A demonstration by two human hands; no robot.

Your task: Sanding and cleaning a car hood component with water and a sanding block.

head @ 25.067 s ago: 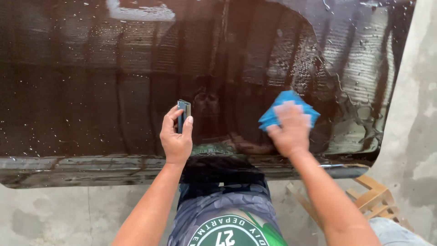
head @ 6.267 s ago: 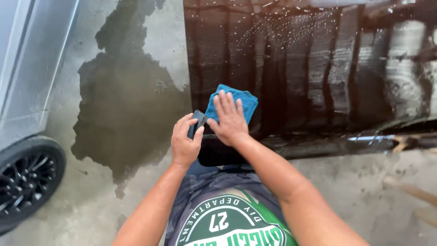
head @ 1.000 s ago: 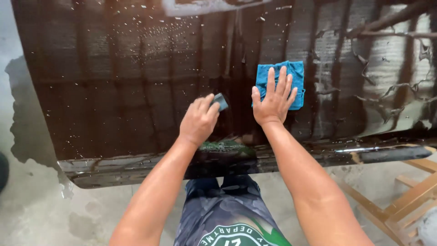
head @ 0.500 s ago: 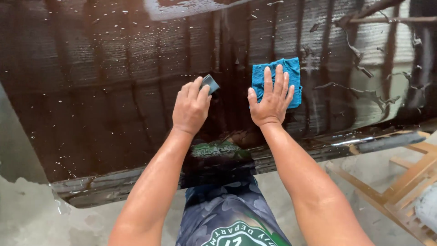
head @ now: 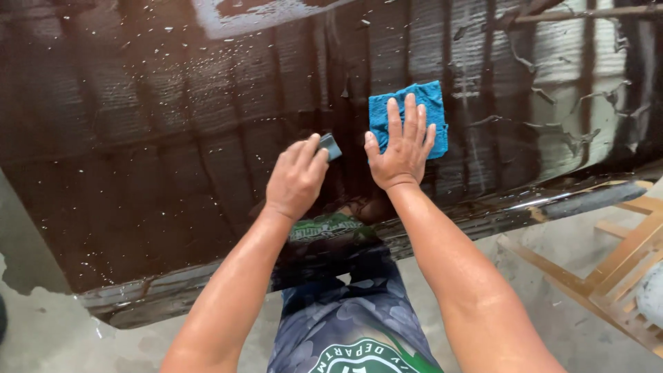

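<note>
A large glossy dark panel (head: 138,159), wet with droplets and streaks, lies flat in front of me. My left hand (head: 295,178) grips a small dark block (head: 331,146) and presses it on the panel near the middle. Just to its right, my right hand (head: 400,144) lies flat with fingers spread on a blue cloth (head: 407,116), holding it against the wet surface. Both forearms reach over the panel's near edge (head: 207,283). My reflection shows in the gloss below the hands.
A wooden stand (head: 615,255) sits under the panel's right end. Wet concrete floor (head: 41,331) shows at lower left and right. A pale rounded object (head: 652,293) is at the far right edge.
Over the last second both hands stayed on the panel; the left hand with the block shifted slightly up and right, close to the cloth. My view has swung, tilting the panel.
</note>
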